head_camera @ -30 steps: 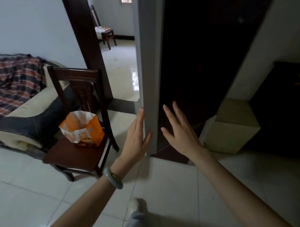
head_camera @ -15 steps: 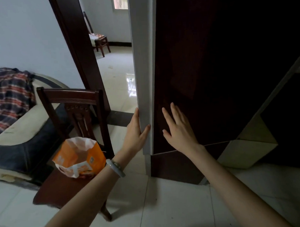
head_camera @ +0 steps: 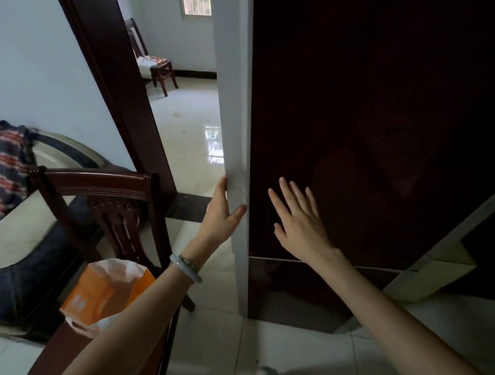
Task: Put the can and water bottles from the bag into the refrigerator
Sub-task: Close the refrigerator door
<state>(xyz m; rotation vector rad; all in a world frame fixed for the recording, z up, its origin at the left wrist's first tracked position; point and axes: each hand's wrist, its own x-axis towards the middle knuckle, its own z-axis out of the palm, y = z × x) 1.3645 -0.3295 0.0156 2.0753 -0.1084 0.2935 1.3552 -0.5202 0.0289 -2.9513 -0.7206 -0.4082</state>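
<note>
The refrigerator's dark, glossy door (head_camera: pixel 364 113) fills the right half of the head view, with its white side edge (head_camera: pixel 233 103) running down the middle. My left hand (head_camera: pixel 222 216) wraps that white edge, thumb on the front and fingers behind it. My right hand (head_camera: pixel 301 224) lies flat against the dark door front, fingers spread, holding nothing. The orange and white bag (head_camera: pixel 104 299) stands open on the seat of a dark wooden chair (head_camera: pixel 100 187) at lower left, partly behind my left forearm. Its contents are hidden; no can or bottle shows.
A sofa (head_camera: pixel 24 251) with a plaid blanket (head_camera: pixel 4 165) sits behind the chair. A dark door frame (head_camera: pixel 119 93) opens onto a tiled room with another chair (head_camera: pixel 155 64). A pale box (head_camera: pixel 429 276) sits low right beside the refrigerator's lower door (head_camera: pixel 300 292).
I have come closer to the refrigerator. My left hand went from hovering to gripping the white door edge, and my right hand came up flat on the door front.
</note>
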